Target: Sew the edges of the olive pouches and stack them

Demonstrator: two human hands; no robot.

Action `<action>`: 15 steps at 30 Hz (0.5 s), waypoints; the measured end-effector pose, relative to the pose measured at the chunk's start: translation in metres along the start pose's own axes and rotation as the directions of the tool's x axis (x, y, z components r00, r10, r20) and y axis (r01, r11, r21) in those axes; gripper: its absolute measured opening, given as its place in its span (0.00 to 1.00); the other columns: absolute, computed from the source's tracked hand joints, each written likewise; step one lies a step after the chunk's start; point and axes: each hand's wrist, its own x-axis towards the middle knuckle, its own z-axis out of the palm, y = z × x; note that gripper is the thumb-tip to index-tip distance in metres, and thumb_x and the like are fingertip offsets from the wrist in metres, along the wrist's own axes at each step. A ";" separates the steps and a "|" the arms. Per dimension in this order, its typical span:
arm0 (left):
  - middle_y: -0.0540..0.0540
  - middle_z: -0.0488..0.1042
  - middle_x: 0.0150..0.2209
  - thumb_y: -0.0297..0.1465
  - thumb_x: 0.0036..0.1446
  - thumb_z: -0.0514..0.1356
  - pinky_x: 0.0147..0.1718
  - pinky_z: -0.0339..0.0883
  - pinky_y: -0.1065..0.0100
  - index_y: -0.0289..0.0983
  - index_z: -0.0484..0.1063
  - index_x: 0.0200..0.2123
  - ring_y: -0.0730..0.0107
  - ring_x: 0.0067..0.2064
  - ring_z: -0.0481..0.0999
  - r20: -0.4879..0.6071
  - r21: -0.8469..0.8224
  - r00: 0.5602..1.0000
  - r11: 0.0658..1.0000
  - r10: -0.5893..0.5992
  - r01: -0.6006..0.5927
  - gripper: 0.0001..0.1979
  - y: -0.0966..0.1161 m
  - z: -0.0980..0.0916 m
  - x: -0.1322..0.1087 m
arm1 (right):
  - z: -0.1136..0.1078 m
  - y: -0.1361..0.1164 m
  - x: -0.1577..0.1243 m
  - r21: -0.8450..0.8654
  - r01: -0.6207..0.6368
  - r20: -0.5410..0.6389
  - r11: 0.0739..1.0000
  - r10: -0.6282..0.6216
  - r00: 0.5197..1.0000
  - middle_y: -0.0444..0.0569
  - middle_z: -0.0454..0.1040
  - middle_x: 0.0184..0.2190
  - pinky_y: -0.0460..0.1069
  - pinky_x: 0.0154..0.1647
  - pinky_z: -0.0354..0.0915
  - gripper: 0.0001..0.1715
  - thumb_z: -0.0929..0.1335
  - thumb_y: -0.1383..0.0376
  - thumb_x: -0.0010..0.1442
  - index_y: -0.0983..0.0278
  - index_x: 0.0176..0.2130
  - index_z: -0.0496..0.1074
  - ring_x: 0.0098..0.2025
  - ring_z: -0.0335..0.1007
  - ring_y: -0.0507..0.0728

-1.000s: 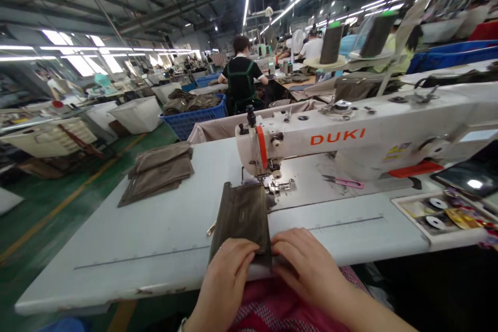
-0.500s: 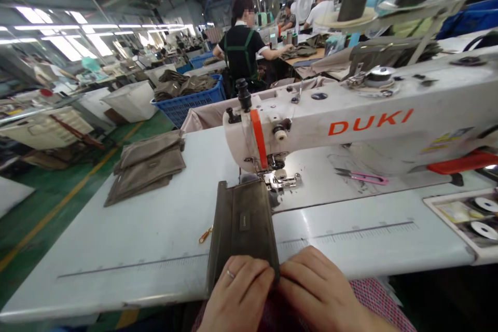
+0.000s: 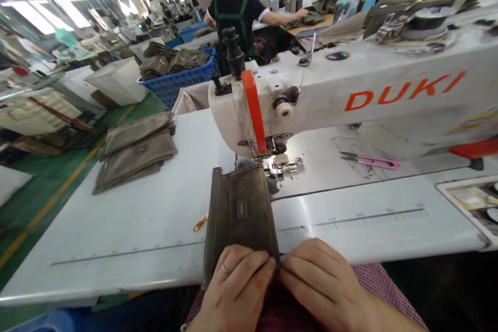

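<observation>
A dark olive fabric pouch (image 3: 249,223) with a small label and a gold zipper pull (image 3: 199,224) lies on the sewing machine table. Its far right corner is at the presser foot (image 3: 282,166) of the white sewing machine (image 3: 311,93). My left hand (image 3: 243,280), wearing a ring, pinches the pouch's near edge close to the right corner. Beside it, the fingers of my right hand (image 3: 319,275) are closed on the same near right corner. The fingertips of both hands almost meet, and the cloth between them is mostly hidden.
Folded fabric pouches (image 3: 136,150) are stacked on the table's left. Pink-handled thread snips (image 3: 369,160) lie under the machine arm. A bobbin tray (image 3: 472,207) sits at the right edge. Beyond the table stand a blue crate (image 3: 182,80) of pouches and a seated co-worker (image 3: 235,15).
The head view has tilted down and come closer to the machine. Both hands keep their hold on the pouch's near right corner; the pouch stays at the presser foot.
</observation>
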 end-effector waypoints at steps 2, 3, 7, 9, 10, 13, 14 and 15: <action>0.47 0.76 0.42 0.25 0.68 0.50 0.47 0.65 0.64 0.32 0.72 0.47 0.67 0.44 0.72 0.019 0.030 1.000 0.999 0.014 -0.014 0.12 0.002 -0.002 0.002 | -0.002 0.000 -0.004 0.011 -0.010 0.011 1.000 0.010 1.000 0.53 0.76 0.37 0.53 0.39 0.66 0.11 0.62 0.74 0.65 0.72 0.43 0.73 0.39 0.67 0.57; 0.47 0.76 0.42 0.24 0.67 0.51 0.47 0.65 0.64 0.32 0.72 0.46 0.67 0.44 0.73 0.026 0.033 1.000 0.999 0.009 -0.010 0.11 0.003 -0.003 0.003 | -0.003 0.000 -0.007 0.014 -0.018 0.017 1.000 0.018 1.000 0.53 0.76 0.38 0.53 0.40 0.66 0.11 0.63 0.74 0.64 0.72 0.44 0.73 0.40 0.67 0.57; 0.47 0.76 0.42 0.24 0.66 0.52 0.46 0.66 0.63 0.34 0.72 0.46 0.67 0.43 0.72 0.019 -0.050 0.998 0.997 -0.064 0.065 0.10 0.002 -0.003 -0.001 | -0.003 0.000 -0.012 0.021 -0.042 0.015 0.999 0.041 0.999 0.54 0.75 0.40 0.53 0.43 0.66 0.12 0.65 0.76 0.62 0.73 0.45 0.72 0.42 0.66 0.58; 0.45 0.75 0.43 0.22 0.66 0.52 0.46 0.66 0.62 0.34 0.72 0.47 0.67 0.43 0.72 0.008 -0.096 0.997 0.993 -0.073 0.073 0.11 0.001 -0.002 -0.003 | -0.002 0.000 -0.012 0.034 -0.055 0.012 0.998 0.055 0.998 0.54 0.75 0.40 0.53 0.42 0.66 0.12 0.65 0.76 0.62 0.73 0.46 0.72 0.42 0.66 0.58; 0.45 0.75 0.43 0.21 0.66 0.51 0.46 0.66 0.62 0.33 0.71 0.47 0.66 0.44 0.71 0.006 -0.111 0.998 0.991 -0.070 0.070 0.12 0.000 -0.001 -0.004 | 0.000 0.000 -0.012 0.041 -0.058 0.011 0.997 0.058 0.998 0.54 0.75 0.41 0.53 0.42 0.66 0.12 0.65 0.76 0.62 0.73 0.46 0.72 0.42 0.66 0.57; 0.44 0.75 0.43 0.20 0.65 0.51 0.48 0.66 0.64 0.32 0.71 0.48 0.67 0.45 0.71 -0.006 -0.118 0.997 0.990 -0.072 0.071 0.12 0.001 0.000 -0.006 | 0.005 -0.001 -0.012 0.037 -0.057 0.012 0.998 0.057 0.998 0.53 0.75 0.41 0.53 0.42 0.65 0.12 0.65 0.76 0.61 0.72 0.45 0.72 0.42 0.66 0.56; 0.44 0.75 0.43 0.20 0.65 0.51 0.48 0.66 0.65 0.31 0.71 0.48 0.68 0.46 0.71 -0.013 -0.111 0.997 0.991 -0.073 0.071 0.12 0.002 0.000 -0.006 | 0.006 -0.001 -0.011 0.029 -0.053 0.008 0.998 0.052 0.999 0.52 0.75 0.39 0.53 0.42 0.65 0.11 0.65 0.76 0.61 0.72 0.44 0.72 0.41 0.67 0.56; 0.44 0.75 0.44 0.20 0.65 0.52 0.48 0.66 0.66 0.32 0.72 0.47 0.68 0.46 0.71 -0.021 -0.098 0.997 0.993 -0.068 0.066 0.12 0.003 0.001 -0.006 | 0.007 -0.001 -0.011 0.020 -0.051 0.004 0.998 0.051 0.999 0.52 0.76 0.38 0.53 0.41 0.65 0.10 0.66 0.76 0.60 0.71 0.43 0.72 0.39 0.67 0.55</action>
